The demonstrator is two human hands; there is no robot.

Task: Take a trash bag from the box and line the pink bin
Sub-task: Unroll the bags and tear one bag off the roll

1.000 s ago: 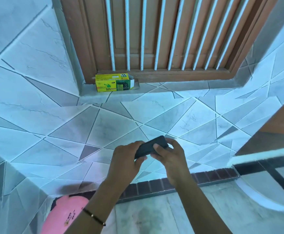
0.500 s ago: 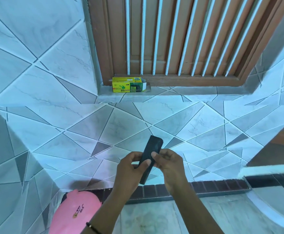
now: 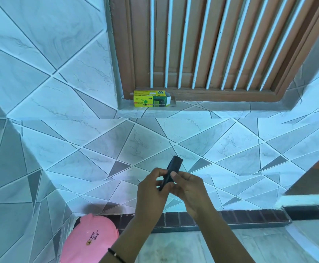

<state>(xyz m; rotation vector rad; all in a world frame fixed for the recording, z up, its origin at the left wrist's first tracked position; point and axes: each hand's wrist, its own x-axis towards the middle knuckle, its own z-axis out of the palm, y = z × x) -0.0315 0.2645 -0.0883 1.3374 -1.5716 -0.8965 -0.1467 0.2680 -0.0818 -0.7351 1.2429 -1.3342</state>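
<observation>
A folded black trash bag (image 3: 171, 172) stands nearly upright between both my hands, in front of the tiled wall. My left hand (image 3: 151, 188) grips its lower part and my right hand (image 3: 188, 188) pinches its middle with thumb and fingers. The yellow-green trash bag box (image 3: 150, 98) lies on the window ledge above, its right end flap open. The pink bin (image 3: 90, 242) with its lid on stands low at the left, below my left forearm.
A brown wooden window with white bars (image 3: 211, 44) fills the top. A tiled wall corner juts out at the left (image 3: 22, 168). A dark brick skirting (image 3: 230, 218) runs along the floor, and a white ledge (image 3: 306, 200) sticks out at the right.
The view has dropped and drawn back a little. The bag was turned from lying flat to nearly upright and stays in both hands.
</observation>
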